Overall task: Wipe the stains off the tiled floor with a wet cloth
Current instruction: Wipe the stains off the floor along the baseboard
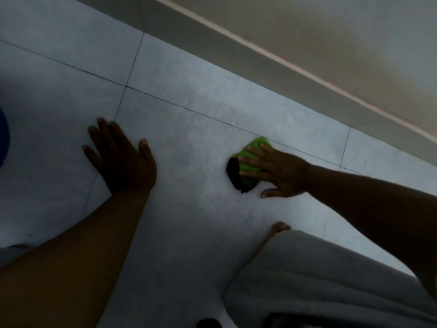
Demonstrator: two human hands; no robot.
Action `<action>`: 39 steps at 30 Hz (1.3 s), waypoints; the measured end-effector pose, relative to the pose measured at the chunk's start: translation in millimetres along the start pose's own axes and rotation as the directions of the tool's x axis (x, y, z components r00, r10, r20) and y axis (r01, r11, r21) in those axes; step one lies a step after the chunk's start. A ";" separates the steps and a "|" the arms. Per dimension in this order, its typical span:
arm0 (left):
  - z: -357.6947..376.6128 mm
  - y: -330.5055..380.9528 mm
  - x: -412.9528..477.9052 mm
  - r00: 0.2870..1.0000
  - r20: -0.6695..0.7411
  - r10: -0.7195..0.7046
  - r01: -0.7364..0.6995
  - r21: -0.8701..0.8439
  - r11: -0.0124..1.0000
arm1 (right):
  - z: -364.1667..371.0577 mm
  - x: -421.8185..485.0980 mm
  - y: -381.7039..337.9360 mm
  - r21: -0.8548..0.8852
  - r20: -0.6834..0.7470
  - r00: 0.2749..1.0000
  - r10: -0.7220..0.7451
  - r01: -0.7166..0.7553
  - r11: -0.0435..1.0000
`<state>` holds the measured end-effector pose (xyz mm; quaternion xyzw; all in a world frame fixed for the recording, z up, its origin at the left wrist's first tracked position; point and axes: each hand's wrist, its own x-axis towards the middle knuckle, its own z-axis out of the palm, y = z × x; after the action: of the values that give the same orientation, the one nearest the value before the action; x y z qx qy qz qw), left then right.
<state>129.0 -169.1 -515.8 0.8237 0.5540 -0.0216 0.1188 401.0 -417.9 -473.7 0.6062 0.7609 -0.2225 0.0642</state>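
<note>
The right hand (276, 171) lies palm down on the cloth (248, 162), fingers spread and stretched flat toward 10 o'clock, pressing it against the tiled floor (189, 129) rather than gripping it. The thumb sticks out at 6 o'clock of the palm and touches the tile just beside the cloth. The cloth is bright green where it shows between and beyond the fingers, with a dark, bunched part poking out at its 8 o'clock side; whether that dark part belongs to the same cloth cannot be told. It sits just below a grout line that runs from 10 o'clock to 4 o'clock across the floor.

The left hand (120, 157) is released and holds nothing: it is planted flat on the tile, fingers pointing to 11 o'clock, thumb out to 1 o'clock. It lies well apart from the cloth, at 9 o'clock of it. Both bare forearms reach in from the bottom corners of the view.

At 6 o'clock of the right hand, a bare foot (279, 227) peeks out from a grey trouser leg (319, 280). At 1 o'clock of the cloth, a grey skirting strip (236, 58) meets the floor, with a pale wall (331, 31) above it. A blue object (3, 136) is cut off at the 9 o'clock edge of the view, too little of it showing to identify.
</note>
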 end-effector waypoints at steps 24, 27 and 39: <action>6.5 -3.9 -2.1 0.999 -0.031 0.024 -0.025 -0.031 0.999 | 63.8 -20.1 -99.6 0.408 -0.062 0.230 0.971 -0.882 0.235; 2.8 -4.6 -2.1 1.000 -0.016 0.022 -0.022 -0.028 0.999 | 58.8 -36.5 -64.0 0.474 0.087 -0.129 0.988 -0.867 -0.155; -0.8 0.7 -2.4 1.000 -0.005 -0.019 0.019 0.011 1.000 | -9.3 144.6 -80.2 0.511 -0.008 0.135 0.991 -0.851 0.120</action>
<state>128.6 -171.3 -514.6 0.8192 0.5619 -0.0237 0.1125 289.2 -298.1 -497.6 0.9747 0.1369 -0.1634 -0.0668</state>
